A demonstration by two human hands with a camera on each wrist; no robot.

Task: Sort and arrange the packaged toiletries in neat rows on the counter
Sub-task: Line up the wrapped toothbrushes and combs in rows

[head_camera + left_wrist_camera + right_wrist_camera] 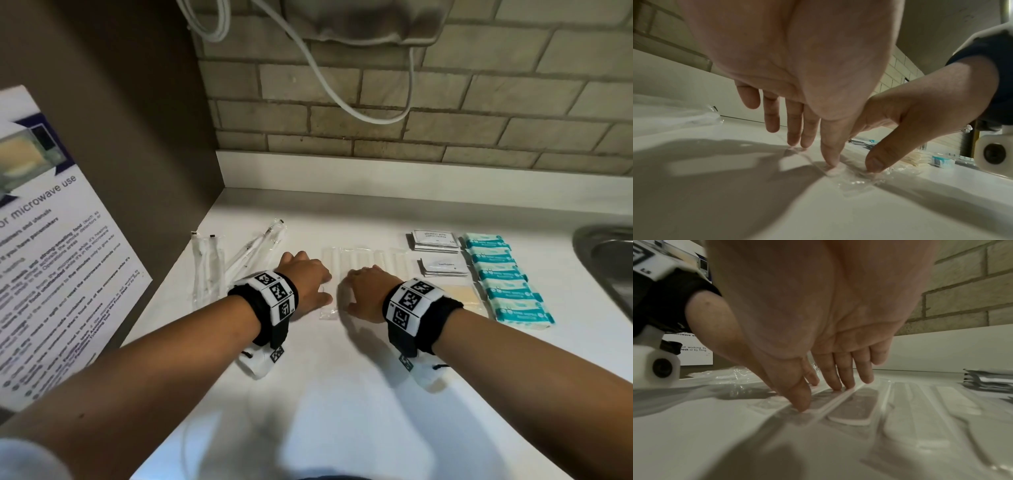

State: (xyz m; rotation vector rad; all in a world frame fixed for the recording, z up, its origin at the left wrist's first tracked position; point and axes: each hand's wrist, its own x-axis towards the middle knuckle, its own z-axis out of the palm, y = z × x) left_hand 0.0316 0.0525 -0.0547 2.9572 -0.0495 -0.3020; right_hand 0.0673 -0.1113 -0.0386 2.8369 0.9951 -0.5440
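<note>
wall: tan brick tile point(445, 102) | counter: white point(342, 394) | sink: steel, right point(606, 253) | notice: microwave, left point(51, 257)

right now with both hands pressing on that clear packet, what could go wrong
The left hand and right hand press straight fingertips on one clear packet with no real grip, so it may slide or skew on the smooth counter.

The row of clear packets lies right beside it, so a sideways push could knock that row out of line.

The wrap is hard to see against the white counter, so misalignment may go unnoticed.
</note>
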